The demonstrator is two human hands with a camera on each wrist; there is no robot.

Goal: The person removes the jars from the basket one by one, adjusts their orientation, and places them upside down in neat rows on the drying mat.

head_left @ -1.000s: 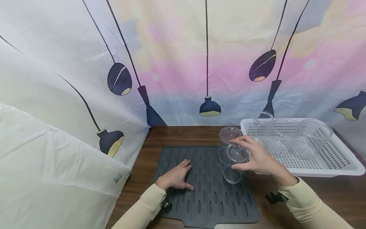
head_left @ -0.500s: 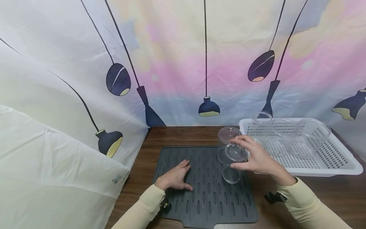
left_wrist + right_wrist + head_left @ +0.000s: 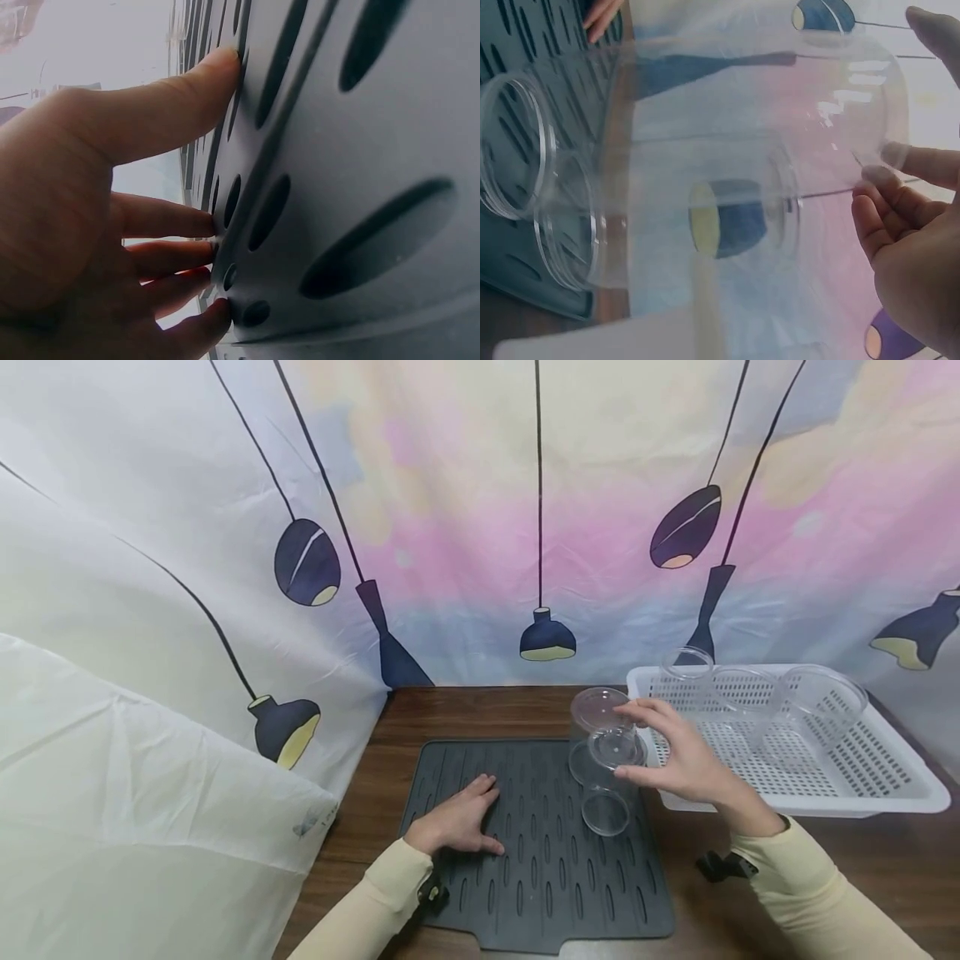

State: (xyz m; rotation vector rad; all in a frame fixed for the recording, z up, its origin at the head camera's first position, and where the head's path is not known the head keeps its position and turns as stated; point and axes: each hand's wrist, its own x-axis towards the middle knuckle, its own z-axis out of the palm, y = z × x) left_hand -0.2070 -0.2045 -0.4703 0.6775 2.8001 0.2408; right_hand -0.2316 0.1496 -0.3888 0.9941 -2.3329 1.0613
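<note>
Two clear plastic cylinders stand on a dark grey ribbed mat [image 3: 540,877], near its right edge. The front cylinder [image 3: 606,785] overlaps the rear cylinder [image 3: 591,714] in the head view. In the right wrist view, their ringed ends are down on the mat and a closed, rounded end is up. My right hand [image 3: 684,762] is around the front one's upper end, thumb [image 3: 934,34] standing away from the wall and fingertips right at the top edge. My left hand [image 3: 459,820] rests on the mat with thumb and fingers spread, fingertips touching the ribs.
A white perforated basket [image 3: 817,806] stands right of the mat, with several clear cylinders [image 3: 817,710] upright in it, rising above its rim. The brown wooden table [image 3: 480,710] meets a printed cloth [image 3: 465,527] at the back. White cloth [image 3: 150,793] hangs on the left.
My right hand has loosened from the front cylinder and shifted slightly up and right, thumb and fingers parting. The cylinder stays on the mat. My left hand has not moved.
</note>
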